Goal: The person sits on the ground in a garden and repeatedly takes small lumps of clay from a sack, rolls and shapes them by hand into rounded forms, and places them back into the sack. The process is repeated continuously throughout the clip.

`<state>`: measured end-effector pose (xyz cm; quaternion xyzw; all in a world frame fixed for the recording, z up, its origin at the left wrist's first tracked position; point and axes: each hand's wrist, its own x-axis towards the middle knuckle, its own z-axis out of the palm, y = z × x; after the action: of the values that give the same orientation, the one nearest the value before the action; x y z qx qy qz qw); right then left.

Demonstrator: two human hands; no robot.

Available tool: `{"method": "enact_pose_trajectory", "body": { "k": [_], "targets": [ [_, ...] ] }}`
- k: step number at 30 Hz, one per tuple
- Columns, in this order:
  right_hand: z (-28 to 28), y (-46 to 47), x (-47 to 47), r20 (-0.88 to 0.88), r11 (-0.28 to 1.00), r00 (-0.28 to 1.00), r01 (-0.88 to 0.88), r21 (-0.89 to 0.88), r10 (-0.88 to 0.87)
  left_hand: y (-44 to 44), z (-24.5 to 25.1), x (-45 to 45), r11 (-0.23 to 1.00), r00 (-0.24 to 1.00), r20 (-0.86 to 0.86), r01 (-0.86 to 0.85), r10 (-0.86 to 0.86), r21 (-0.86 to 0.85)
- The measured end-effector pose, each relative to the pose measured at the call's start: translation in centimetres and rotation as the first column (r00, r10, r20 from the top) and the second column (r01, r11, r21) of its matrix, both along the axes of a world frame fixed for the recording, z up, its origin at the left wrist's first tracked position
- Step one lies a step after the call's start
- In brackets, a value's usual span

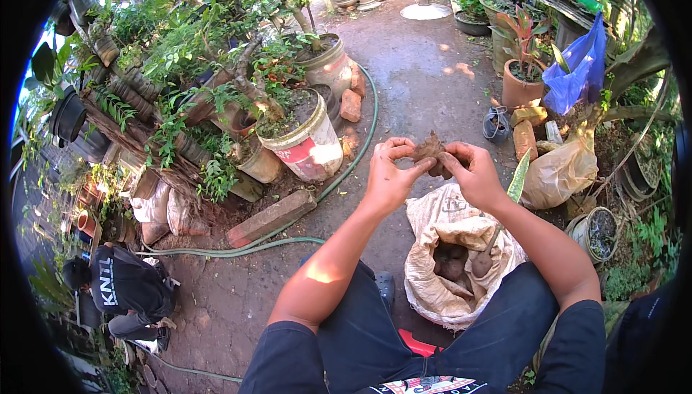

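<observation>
Both hands hold a brown, crumbly clump [430, 148], perhaps soil or dried plant matter, raised above the ground. My left hand [397, 169] pinches its left and lower side between thumb and fingers. On its right side, my right hand [470, 169] grips it with thumb and fingertips. Below the hands, between the knees, stands a woven plastic sack [427, 286] with its rim rolled down and brown lumps [451, 261] inside. A long green leaf [520, 176] rises beside the right forearm, and its lower end reaches a round brown lump [480, 264] at the sack's mouth.
A green hose [363, 145] curves across the ground past a concrete block [273, 218], bricks [351, 105] and a potted tree in a white bucket [311, 145]. Another person [130, 291] crouches at lower left. At right are a terracotta pot [521, 91], a blue plastic bag [578, 69] and a filled translucent bag [559, 172].
</observation>
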<state>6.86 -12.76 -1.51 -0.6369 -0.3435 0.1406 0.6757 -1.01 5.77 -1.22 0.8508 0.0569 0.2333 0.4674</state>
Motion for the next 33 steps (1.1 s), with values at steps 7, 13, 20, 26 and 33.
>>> {"method": "enact_pose_trajectory", "body": {
  "k": [7,13,20,26,33],
  "targets": [
    [0.1,-0.3,0.1,0.021,0.999,0.999,0.024,0.026,-0.025,0.0,-0.1,0.4,0.986,0.995,0.051,0.097,-0.090,-0.133],
    [-0.1,-0.7,0.3,0.013,0.999,1.000,0.025,-0.037,-0.024,-0.4,-0.1,0.6,0.990,0.993,0.052,0.114,-0.110,-0.086],
    [-0.9,-0.1,0.3,0.005,0.997,0.997,0.077,-0.002,-0.077,-0.2,-0.6,0.9,0.999,0.999,0.034,0.039,-0.038,-0.017],
    [-2.1,-0.3,1.7,-0.063,0.997,0.995,0.080,0.018,-0.078,-0.4,-1.1,1.3,0.977,0.989,0.150,0.032,0.000,-0.212],
    [-4.4,-0.4,3.3,-0.117,0.996,0.990,0.074,-0.059,-0.080,0.3,-1.6,1.4,0.977,0.987,0.157,0.052,-0.020,-0.205]
  ]
}}
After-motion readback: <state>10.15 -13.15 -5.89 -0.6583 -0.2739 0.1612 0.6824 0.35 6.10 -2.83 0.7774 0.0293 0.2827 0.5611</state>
